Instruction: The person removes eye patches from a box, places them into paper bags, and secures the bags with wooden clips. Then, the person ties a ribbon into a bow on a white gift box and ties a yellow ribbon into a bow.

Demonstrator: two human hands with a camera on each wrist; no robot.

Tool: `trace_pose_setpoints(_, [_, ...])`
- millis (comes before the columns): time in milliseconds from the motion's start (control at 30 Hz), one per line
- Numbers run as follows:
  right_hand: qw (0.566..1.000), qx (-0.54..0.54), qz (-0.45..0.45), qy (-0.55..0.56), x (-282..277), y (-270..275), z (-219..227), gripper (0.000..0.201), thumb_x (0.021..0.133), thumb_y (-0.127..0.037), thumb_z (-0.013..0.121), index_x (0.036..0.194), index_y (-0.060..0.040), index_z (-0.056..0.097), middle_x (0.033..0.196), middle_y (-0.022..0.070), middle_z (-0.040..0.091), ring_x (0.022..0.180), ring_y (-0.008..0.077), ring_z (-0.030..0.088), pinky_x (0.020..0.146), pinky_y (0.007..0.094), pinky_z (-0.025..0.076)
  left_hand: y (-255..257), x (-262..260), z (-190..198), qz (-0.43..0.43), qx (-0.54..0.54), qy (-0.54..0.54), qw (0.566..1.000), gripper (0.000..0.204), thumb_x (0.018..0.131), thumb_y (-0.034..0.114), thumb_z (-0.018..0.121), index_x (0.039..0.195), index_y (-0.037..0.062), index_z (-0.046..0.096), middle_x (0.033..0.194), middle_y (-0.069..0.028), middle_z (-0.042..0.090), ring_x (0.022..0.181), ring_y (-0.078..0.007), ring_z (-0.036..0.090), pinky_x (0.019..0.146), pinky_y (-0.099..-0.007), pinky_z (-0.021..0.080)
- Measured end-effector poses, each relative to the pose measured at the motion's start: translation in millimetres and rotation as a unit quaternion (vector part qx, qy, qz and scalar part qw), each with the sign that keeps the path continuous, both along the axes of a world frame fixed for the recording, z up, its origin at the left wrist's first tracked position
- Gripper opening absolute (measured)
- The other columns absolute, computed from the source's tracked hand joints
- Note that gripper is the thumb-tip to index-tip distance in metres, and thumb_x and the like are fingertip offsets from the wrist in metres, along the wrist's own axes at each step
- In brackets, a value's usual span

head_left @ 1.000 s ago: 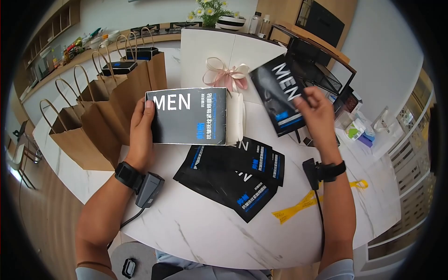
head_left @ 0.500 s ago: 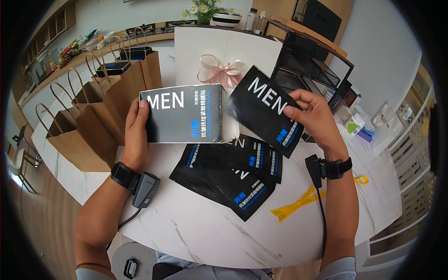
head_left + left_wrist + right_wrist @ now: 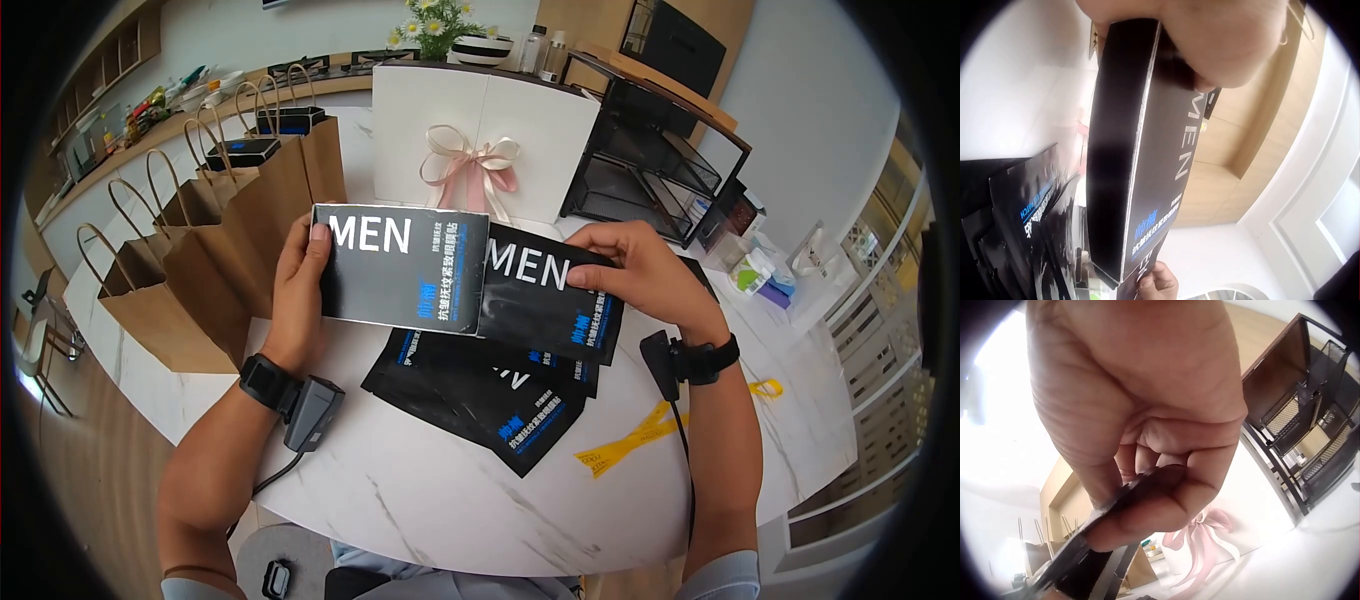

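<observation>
My left hand (image 3: 298,280) grips the left end of a black box (image 3: 400,292) lettered MEN, thumb on its front face. Between thumb and fingers of my right hand (image 3: 645,272) is a flat black sachet (image 3: 525,312), also lettered MEN. The sachet's left end meets the box's right end and goes out of sight there. In the left wrist view the box's dark narrow side (image 3: 1113,156) shows. The right wrist view has the sachet (image 3: 1066,562) nearly edge-on in the pinch. Several like sachets (image 3: 470,400) lie overlapping on the table below.
Brown paper bags (image 3: 190,300) stand in a row at the left, some with black boxes (image 3: 243,153) on top. A white box with a ribbon bow (image 3: 470,165) and a black mesh rack (image 3: 650,150) stand behind. Yellow ribbon (image 3: 630,440) lies on the marble-patterned table (image 3: 400,500).
My right hand has brought the sachet left and down, turning it almost level, up to the box's right end. My left hand keeps hold of the box, which stays roughly in place.
</observation>
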State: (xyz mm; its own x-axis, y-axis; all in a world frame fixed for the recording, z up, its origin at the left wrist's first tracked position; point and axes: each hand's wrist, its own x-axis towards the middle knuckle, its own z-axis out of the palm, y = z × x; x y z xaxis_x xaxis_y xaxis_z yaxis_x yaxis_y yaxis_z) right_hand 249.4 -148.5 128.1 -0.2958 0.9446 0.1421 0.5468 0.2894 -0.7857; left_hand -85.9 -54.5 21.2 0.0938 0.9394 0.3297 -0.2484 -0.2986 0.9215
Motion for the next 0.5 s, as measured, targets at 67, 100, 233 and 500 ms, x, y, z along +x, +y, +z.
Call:
trace_pose_setpoints(67, [1.0, -0.015, -0.009, 0.002, -8, 4, 2, 0.022, 0.09, -0.01, 0.076, 0.106, 0.0035, 0.071, 0.093, 0.0043, 0.074, 0.087, 0.0073, 0.065, 0.082, 0.0239, 0.051, -1, -1, 1, 0.005, 0.008, 0.0, 1.0, 0.043, 0.109, 0.039, 0.049, 0.135, 0.0051, 0.056, 0.121, -0.0013, 0.062, 0.114, -0.0091, 0.053, 0.104, -0.0252, 0.038])
trace_pose_setpoints(100, [1.0, 0.016, -0.008, -0.002, -14, 6, 2, 0.022, 0.089, -0.011, 0.077, 0.105, 0.0031, 0.071, 0.092, 0.0041, 0.074, 0.086, 0.0072, 0.065, 0.08, 0.0238, 0.051, 0, -1, 0, -0.007, 0.01, 0.009, 1.0, 0.043, 0.11, 0.039, 0.049, 0.135, 0.005, 0.056, 0.121, -0.0013, 0.062, 0.113, -0.0089, 0.053, 0.103, -0.025, 0.039])
trace_pose_setpoints(233, [0.993, 0.106, -0.054, -0.025, -31, 11, -5, 0.023, 0.091, -0.019, 0.077, 0.097, 0.0019, 0.071, 0.083, 0.0027, 0.072, 0.076, 0.0062, 0.061, 0.067, 0.0249, 0.047, 4, -3, -4, -0.014, 0.023, 0.0, 1.0, 0.042, 0.11, 0.038, 0.048, 0.135, 0.0049, 0.057, 0.121, -0.0015, 0.062, 0.112, -0.009, 0.054, 0.102, -0.0247, 0.039])
trace_pose_setpoints(500, [0.981, -0.075, -0.058, 0.171, -20, 5, -12, 0.018, 0.097, -0.016, 0.07, 0.099, 0.0013, 0.064, 0.077, 0.005, 0.07, 0.068, 0.0118, 0.07, 0.059, 0.0204, 0.055, 9, -4, -5, 0.024, 0.054, 0.014, 0.998, 0.042, 0.111, 0.036, 0.046, 0.136, 0.0035, 0.055, 0.119, -0.0013, 0.061, 0.109, -0.0084, 0.053, 0.101, -0.0238, 0.039])
